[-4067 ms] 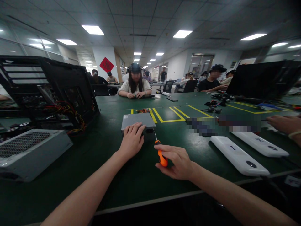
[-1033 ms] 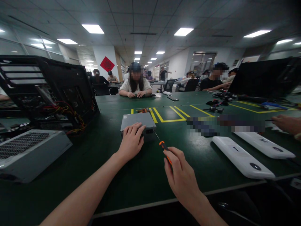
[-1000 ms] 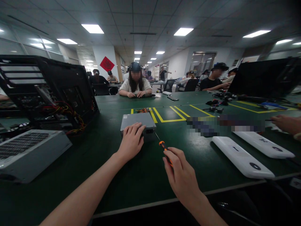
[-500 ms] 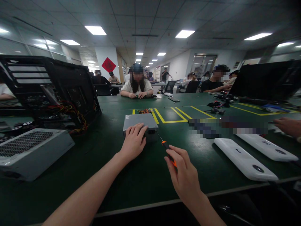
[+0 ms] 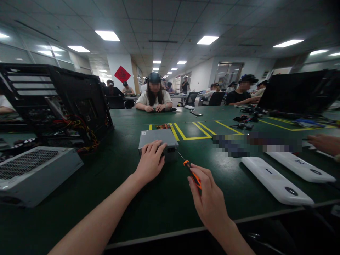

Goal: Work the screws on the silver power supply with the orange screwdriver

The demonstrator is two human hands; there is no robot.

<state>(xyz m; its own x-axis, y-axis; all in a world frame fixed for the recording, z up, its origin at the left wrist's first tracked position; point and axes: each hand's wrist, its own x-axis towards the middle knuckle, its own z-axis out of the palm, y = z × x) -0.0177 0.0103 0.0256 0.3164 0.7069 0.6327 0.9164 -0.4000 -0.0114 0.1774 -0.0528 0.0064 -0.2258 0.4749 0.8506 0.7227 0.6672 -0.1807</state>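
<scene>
Green covers the long table (image 5: 164,209), the largest thing within the person's reach. On its left stands a black computer case (image 5: 82,94), with coloured wires spilling from its lower part. In front of the case lies a grey metal box with a mesh top (image 5: 55,177), well apart from both hands. The work centres on a second, plain-topped grey box (image 5: 154,134), which rests on the table straight ahead of the person, just on the near side of some yellow tape (image 5: 196,138).

The left hand (image 5: 151,159) lies flattened over that box's near edge, fingers stretched across the top, apparently bracing it. The right hand (image 5: 208,191) has its fingers curled round the handle of an orange and black screwdriver (image 5: 187,164), whose thin shaft slants up to the box's near right corner, beside a dark socket (image 5: 170,149).

The step in hand looks like working a fastener at that corner. Whether the tip is seated cannot be told. The next move seems to call for a steady box, the shaft in line and an even twist.
</scene>
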